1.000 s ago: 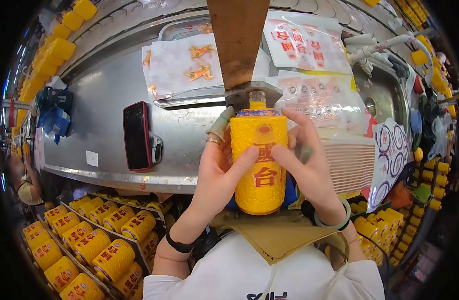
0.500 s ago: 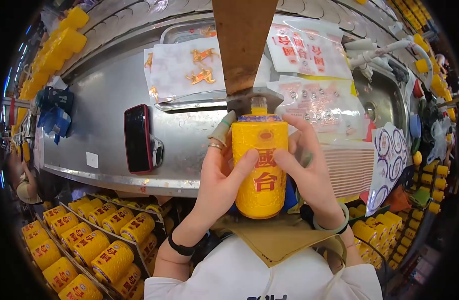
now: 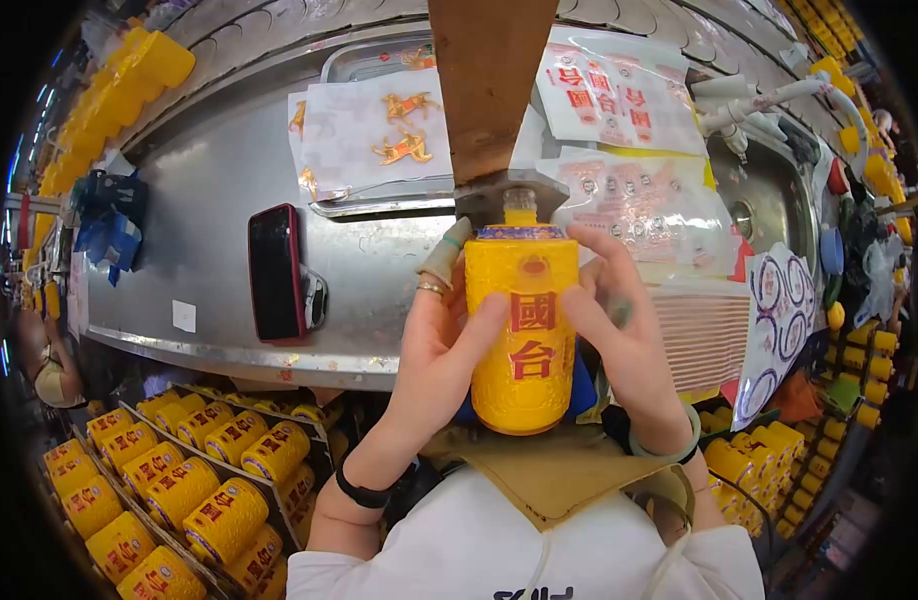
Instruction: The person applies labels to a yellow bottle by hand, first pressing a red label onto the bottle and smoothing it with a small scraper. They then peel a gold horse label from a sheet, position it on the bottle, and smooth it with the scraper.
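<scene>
"What takes up most of the space?"

"A metal counter [image 3: 204, 235], running from the left across to the sink [image 3: 784, 195] on the right. At the near left, a rack holds rows of yellow containers [image 3: 224, 515] with red characters."

"And over the counter?"

"A brown wooden beam [image 3: 492, 85] comes in from the far side, with a dark plate at its end. Left of it, a white sheet [image 3: 344, 135] with gold animal figures lies over a metal tray. Right of it are clear sheets [image 3: 619, 90] with red characters, and nearer, a sheet with blue rings [image 3: 769, 345]."

"Where is the piece being handled?"

"The yellow bottle [image 3: 522, 400] is in the middle, near the person's body, its neck toward the far side, just by the beam's end. I can't tell whether the neck touches the plate. Its red characters face up to the camera."

"How are the hands?"

"Both grip it. The left hand [image 3: 434, 340] is wrapped along its left side, thumb on the front. The right hand [image 3: 629, 325] holds the right side, thumb against the front edge."

"Anything smaller?"

"A dark phone [image 3: 273, 275] with a red case edge lies left of the hands; farther left, a small white paper [image 3: 184, 316]. A pale finger cover [image 3: 441, 262] and a ring [image 3: 431, 288] are on the left hand."
</scene>
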`<control>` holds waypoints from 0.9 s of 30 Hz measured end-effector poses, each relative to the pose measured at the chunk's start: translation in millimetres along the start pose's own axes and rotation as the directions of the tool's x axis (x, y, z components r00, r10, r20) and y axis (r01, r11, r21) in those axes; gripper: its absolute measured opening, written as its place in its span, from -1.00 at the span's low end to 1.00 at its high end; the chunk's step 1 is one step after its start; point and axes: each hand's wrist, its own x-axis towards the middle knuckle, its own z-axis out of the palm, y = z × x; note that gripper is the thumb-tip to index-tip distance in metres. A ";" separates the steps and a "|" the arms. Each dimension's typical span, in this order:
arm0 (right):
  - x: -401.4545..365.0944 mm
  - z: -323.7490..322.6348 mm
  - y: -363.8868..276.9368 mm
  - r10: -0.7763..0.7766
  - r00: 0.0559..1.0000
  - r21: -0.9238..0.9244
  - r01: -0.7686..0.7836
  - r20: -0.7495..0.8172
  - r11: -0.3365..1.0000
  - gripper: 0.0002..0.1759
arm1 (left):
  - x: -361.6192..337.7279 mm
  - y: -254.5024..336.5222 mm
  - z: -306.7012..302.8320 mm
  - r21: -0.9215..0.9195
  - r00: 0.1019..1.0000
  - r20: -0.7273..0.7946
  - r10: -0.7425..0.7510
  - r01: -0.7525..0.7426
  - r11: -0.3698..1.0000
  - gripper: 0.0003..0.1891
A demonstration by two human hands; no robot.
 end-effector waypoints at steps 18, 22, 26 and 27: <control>2.2 1.4 4.8 -0.087 0.996 -0.064 0.086 -0.008 0.994 -0.34 | 0.8 -2.5 0.7 0.022 1.000 -0.005 0.020 -0.020 1.000 -0.26; 1.5 2.6 5.6 -0.075 0.997 -0.057 0.074 -0.014 0.996 -0.34 | 0.3 -3.4 2.0 0.047 1.000 -0.004 0.027 -0.027 0.999 -0.28; 0.9 2.5 2.6 -0.091 0.996 -0.059 0.090 -0.015 0.994 -0.34 | 1.1 -3.3 2.5 0.050 0.999 -0.010 0.043 -0.042 0.998 -0.27; 1.0 3.1 3.3 -0.089 0.996 -0.058 0.088 -0.015 0.994 -0.34 | 1.1 -3.2 2.7 0.051 0.999 -0.011 0.041 -0.040 0.998 -0.27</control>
